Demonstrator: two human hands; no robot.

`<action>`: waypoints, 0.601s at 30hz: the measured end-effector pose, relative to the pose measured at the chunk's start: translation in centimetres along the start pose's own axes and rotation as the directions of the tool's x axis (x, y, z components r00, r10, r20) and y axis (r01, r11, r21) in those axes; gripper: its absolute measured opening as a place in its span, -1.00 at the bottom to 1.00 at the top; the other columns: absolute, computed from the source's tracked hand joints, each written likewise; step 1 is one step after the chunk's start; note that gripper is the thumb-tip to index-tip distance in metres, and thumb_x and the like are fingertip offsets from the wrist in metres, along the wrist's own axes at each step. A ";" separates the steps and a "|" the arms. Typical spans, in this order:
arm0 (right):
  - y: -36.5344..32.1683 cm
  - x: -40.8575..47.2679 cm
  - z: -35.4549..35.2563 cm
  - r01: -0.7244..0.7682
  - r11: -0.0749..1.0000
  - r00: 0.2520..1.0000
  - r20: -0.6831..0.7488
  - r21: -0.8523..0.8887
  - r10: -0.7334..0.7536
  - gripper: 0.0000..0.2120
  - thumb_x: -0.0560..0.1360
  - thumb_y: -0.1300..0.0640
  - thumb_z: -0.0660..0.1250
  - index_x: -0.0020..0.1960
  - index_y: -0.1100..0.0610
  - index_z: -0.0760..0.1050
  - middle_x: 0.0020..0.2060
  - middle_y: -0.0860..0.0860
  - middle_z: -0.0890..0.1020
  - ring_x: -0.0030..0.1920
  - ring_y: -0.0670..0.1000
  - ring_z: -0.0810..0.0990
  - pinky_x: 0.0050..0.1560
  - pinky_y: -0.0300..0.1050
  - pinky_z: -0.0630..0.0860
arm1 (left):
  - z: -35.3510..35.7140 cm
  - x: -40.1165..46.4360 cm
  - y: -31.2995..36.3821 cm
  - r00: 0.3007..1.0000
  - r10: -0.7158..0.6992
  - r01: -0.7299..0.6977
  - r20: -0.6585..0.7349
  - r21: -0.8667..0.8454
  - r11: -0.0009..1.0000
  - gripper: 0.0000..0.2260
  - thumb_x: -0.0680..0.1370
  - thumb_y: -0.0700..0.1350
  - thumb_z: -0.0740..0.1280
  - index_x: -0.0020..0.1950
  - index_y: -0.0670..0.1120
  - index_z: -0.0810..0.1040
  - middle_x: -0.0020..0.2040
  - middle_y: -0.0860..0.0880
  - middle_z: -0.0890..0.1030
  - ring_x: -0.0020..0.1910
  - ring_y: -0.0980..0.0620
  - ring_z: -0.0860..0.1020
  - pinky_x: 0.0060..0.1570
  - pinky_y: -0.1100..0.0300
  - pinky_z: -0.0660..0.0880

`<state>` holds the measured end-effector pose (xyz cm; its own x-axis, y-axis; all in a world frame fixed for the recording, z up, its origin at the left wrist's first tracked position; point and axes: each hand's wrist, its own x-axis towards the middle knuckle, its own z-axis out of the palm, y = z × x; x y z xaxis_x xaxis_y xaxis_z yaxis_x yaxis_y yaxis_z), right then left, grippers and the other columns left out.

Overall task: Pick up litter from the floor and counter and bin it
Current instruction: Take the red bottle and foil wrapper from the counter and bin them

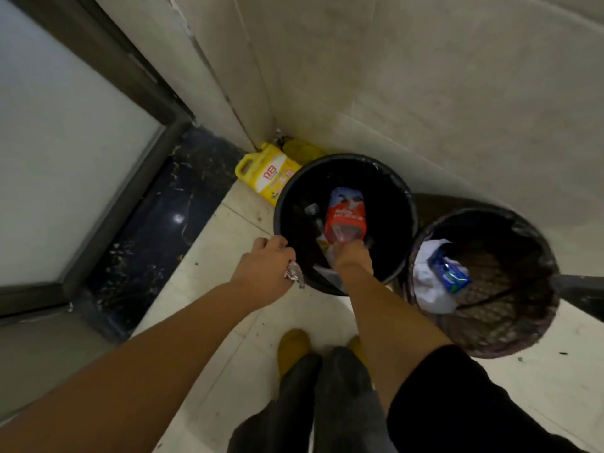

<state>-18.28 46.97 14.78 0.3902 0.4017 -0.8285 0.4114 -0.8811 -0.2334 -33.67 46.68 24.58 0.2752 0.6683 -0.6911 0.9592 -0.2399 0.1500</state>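
Red-labelled bottle hangs inside the mouth of the black bin, neck toward me, pinched at that end by my right hand, whose fingers are closed on it; it is over the bin's middle, so letting go should drop it clean onto the rubbish below. My worry is the other side. My left hand is clenched around a crumpled foil wad, and that hand sits just outside the bin's near-left rim, over floor tile rather than over the opening. If I open it from there, I judge the foil lands on the floor beside the bin and I have to stoop again. A loose tail of foil pokes out under the palm, so part could tear off or slip early. The bin liner looks slack at the rim and could be dragged in by my right wrist. A mesh bin stands touching the black one on the right; a yellow jug lies in the corner behind.
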 end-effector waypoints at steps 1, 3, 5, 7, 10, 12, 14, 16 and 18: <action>0.2 0.4 0.4 -0.017 1.000 0.999 0.040 0.001 0.017 -0.43 0.54 -0.09 0.24 0.42 0.22 0.27 0.31 0.19 0.50 0.28 0.23 0.51 0.23 0.02 0.45 | 0.0 0.5 0.0 1.000 0.013 -0.013 -0.009 0.008 1.000 -0.68 0.55 -0.05 0.26 0.30 -0.05 0.41 0.45 -0.06 0.25 0.39 -0.16 0.24 0.20 -0.07 0.45; 0.6 1.0 0.7 0.001 1.000 0.991 0.137 -0.025 0.002 -0.42 0.54 -0.10 0.25 0.42 0.21 0.27 0.34 0.17 0.47 0.31 0.20 0.48 0.26 0.00 0.43 | 0.0 0.9 0.0 0.999 0.029 -0.029 -0.020 0.023 0.999 -0.68 0.55 -0.06 0.27 0.29 -0.05 0.42 0.45 -0.05 0.25 0.39 -0.16 0.24 0.20 -0.07 0.45; 1.2 0.0 -0.7 0.011 1.000 0.987 0.160 0.005 -0.012 -0.40 0.53 -0.08 0.26 0.43 0.24 0.24 0.33 0.20 0.48 0.31 0.22 0.48 0.25 0.01 0.43 | 0.1 1.0 0.3 0.998 0.056 -0.055 -0.005 0.026 0.998 -0.69 0.53 -0.05 0.28 0.27 -0.05 0.43 0.41 -0.05 0.30 0.37 -0.17 0.26 0.19 -0.06 0.48; 2.2 -1.4 -3.1 0.007 0.995 0.988 0.154 0.097 -0.022 -0.40 0.54 -0.05 0.27 0.42 0.29 0.21 0.30 0.24 0.48 0.29 0.24 0.49 0.22 0.02 0.44 | -0.3 1.0 1.6 0.994 0.103 -0.104 0.029 0.048 0.993 -0.70 0.51 0.00 0.25 0.22 -0.04 0.43 0.35 -0.05 0.38 0.38 -0.14 0.30 0.22 -0.05 0.47; 4.5 -2.9 -9.0 -0.034 0.976 0.995 0.097 0.217 0.013 -0.50 0.55 -0.07 0.22 0.32 0.27 0.31 0.26 0.23 0.49 0.27 0.22 0.48 0.26 0.02 0.41 | -1.8 0.9 6.3 0.989 0.139 -0.139 0.053 -0.004 0.990 -0.68 0.49 0.00 0.29 0.21 -0.06 0.43 0.31 -0.09 0.39 0.35 -0.17 0.34 0.27 -0.09 0.42; 6.5 -3.3 -13.7 -0.068 0.944 0.998 0.038 0.322 0.058 -0.68 0.57 -0.01 0.17 0.20 0.20 0.35 0.21 0.23 0.49 0.23 0.18 0.49 0.32 0.06 0.37 | -3.1 0.8 10.7 0.982 0.183 -0.180 0.036 -0.085 0.980 -0.68 0.51 -0.04 0.31 0.23 -0.11 0.44 0.31 -0.12 0.40 0.32 -0.22 0.35 0.32 -0.09 0.37; 9.3 -3.1 -18.0 -0.092 0.917 0.991 -0.051 0.388 0.120 -0.69 0.61 0.12 0.13 0.26 0.29 0.36 0.23 0.27 0.50 0.26 0.17 0.49 0.33 0.04 0.34 | -3.6 1.2 15.3 0.969 0.247 -0.244 -0.002 -0.158 0.957 -0.69 0.51 -0.06 0.32 0.21 -0.14 0.46 0.28 -0.15 0.42 0.29 -0.23 0.39 0.30 -0.06 0.37; 12.5 -2.0 -20.9 -0.109 0.886 0.975 -0.123 0.450 0.183 -0.62 0.60 0.17 0.13 0.34 0.36 0.35 0.28 0.31 0.50 0.28 0.25 0.49 0.22 0.01 0.41 | -2.9 2.3 19.8 0.955 0.298 -0.291 0.007 -0.194 0.937 -0.64 0.50 -0.04 0.35 0.23 -0.13 0.43 0.29 -0.18 0.39 0.27 -0.23 0.40 0.27 -0.07 0.42; 15.6 -0.7 -22.3 -0.037 0.874 0.953 -0.246 0.484 0.177 -0.66 0.57 0.20 0.15 0.28 0.35 0.40 0.24 0.30 0.52 0.21 0.25 0.53 0.10 -0.04 0.44 | -1.1 3.9 23.5 0.930 0.367 -0.358 0.032 -0.151 0.921 -0.55 0.49 -0.01 0.36 0.32 -0.13 0.37 0.37 -0.18 0.32 0.35 -0.21 0.32 0.33 -0.05 0.38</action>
<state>6.25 38.51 23.07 0.6472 0.2887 -0.7056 -0.0534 -0.9061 -0.4197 -9.94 44.42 26.18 0.6057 0.5109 -0.6100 0.7949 -0.3543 0.4925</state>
